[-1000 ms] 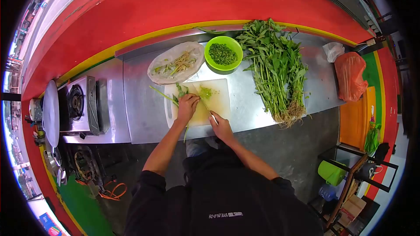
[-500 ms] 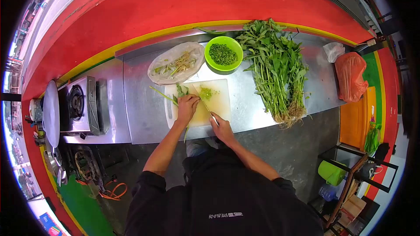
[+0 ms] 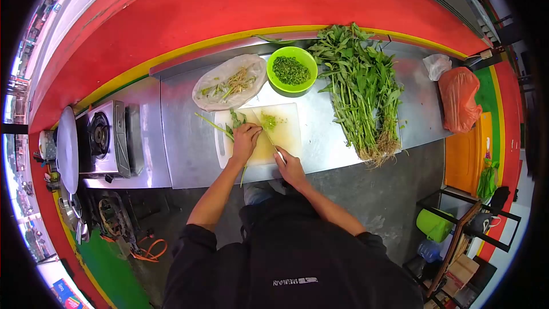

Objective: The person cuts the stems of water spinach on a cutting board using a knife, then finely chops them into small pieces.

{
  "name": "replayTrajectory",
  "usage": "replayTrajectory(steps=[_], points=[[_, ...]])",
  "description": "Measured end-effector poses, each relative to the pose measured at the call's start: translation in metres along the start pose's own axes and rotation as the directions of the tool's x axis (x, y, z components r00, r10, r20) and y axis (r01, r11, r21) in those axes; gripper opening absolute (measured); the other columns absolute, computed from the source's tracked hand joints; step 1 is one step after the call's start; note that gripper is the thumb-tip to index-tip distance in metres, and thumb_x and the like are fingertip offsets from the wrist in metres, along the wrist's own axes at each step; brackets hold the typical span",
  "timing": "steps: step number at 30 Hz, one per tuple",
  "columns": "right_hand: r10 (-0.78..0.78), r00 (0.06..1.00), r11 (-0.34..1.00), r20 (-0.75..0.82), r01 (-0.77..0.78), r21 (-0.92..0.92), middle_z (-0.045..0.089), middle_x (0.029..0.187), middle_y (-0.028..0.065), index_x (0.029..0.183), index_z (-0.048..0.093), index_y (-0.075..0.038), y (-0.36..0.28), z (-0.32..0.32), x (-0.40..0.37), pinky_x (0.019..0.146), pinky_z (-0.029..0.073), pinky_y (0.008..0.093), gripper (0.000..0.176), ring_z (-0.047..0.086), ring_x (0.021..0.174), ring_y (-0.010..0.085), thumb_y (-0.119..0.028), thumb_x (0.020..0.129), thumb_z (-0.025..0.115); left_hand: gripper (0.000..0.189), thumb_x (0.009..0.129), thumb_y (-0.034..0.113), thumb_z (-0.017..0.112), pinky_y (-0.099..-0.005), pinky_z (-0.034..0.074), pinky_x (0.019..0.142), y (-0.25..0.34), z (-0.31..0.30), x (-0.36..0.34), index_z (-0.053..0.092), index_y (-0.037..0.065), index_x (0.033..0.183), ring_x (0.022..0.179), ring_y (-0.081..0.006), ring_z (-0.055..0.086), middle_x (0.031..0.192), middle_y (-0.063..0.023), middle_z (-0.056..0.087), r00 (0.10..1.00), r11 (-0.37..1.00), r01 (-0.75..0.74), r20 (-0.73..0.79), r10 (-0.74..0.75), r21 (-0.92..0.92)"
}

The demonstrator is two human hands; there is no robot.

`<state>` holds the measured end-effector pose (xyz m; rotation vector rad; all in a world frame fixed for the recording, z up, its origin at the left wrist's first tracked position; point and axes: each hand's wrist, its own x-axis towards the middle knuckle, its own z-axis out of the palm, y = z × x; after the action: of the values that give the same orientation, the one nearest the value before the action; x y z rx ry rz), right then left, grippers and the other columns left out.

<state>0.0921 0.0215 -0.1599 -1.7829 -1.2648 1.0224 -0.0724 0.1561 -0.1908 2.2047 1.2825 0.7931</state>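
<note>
My left hand is closed over green stems on a white cutting board, with a leafy end poking out beyond the fingers. A longer stem sticks out to the left over the board's handle side. In my right hand is a knife, its blade slanting up and left to my left fingertips. Chopped green pieces lie on the board just past the blade. Behind the board stands a lime-green bowl holding finely cut greens.
A plastic bag with trimmed root ends lies behind the board. Right of the bowl is a large bunch of leafy greens with roots toward the counter edge. An orange bag sits far right, a gas stove far left.
</note>
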Motion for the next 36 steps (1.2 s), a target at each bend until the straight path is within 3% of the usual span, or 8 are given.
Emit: replayTrajectory(steps=[17,27,32,36], points=[[0.03,0.999,0.999,0.036,-0.029,-0.017,0.071,0.111,0.0288,0.13,0.065,0.0,-0.003,0.002,0.014,0.089,0.057,0.0429,0.037,0.071,0.105,0.0422,-0.025,0.102,0.063,0.012,0.09,0.013,0.074,-0.0412,0.039,0.086,0.003,-0.007,-0.001,0.078,0.01,0.101,0.094,-0.0247,0.065,0.099,-0.0032,0.071,0.999,1.0,0.008,0.036,-0.009,0.011],[-0.039,0.999,0.999,-0.008,0.04,0.031,0.072,0.102,0.0289,0.131,0.065,0.0,0.002,0.003,0.003,0.083,0.057,0.0412,0.038,0.073,0.098,0.0425,-0.024,0.102,0.064,0.012,0.09,0.014,0.074,-0.0401,0.039,0.083,0.001,-0.005,0.001,0.078,0.011,0.1,0.094,-0.0237,0.066,0.096,-0.0025,0.071,1.0,1.0,0.012,0.009,-0.012,0.014],[-0.045,0.999,0.999,0.011,0.045,-0.026,0.071,0.105,0.0295,0.13,0.065,0.001,-0.001,0.003,0.016,0.085,0.057,0.0427,0.037,0.072,0.1,0.0426,-0.024,0.102,0.063,0.012,0.09,0.014,0.074,-0.0403,0.039,0.084,0.005,-0.009,0.0,0.078,0.01,0.101,0.095,-0.0236,0.066,0.097,-0.0024,0.072,1.0,1.0,0.015,0.026,-0.016,0.024],[-0.042,0.999,0.999,0.009,0.042,0.035,0.071,0.108,0.03,0.13,0.065,0.001,-0.003,0.004,0.014,0.087,0.057,0.0436,0.038,0.071,0.102,0.0433,-0.024,0.102,0.063,0.013,0.09,0.015,0.075,-0.0407,0.041,0.085,0.003,-0.007,0.001,0.078,0.01,0.101,0.095,-0.0238,0.066,0.098,-0.0022,0.072,0.999,0.999,0.033,0.026,-0.033,0.026]])
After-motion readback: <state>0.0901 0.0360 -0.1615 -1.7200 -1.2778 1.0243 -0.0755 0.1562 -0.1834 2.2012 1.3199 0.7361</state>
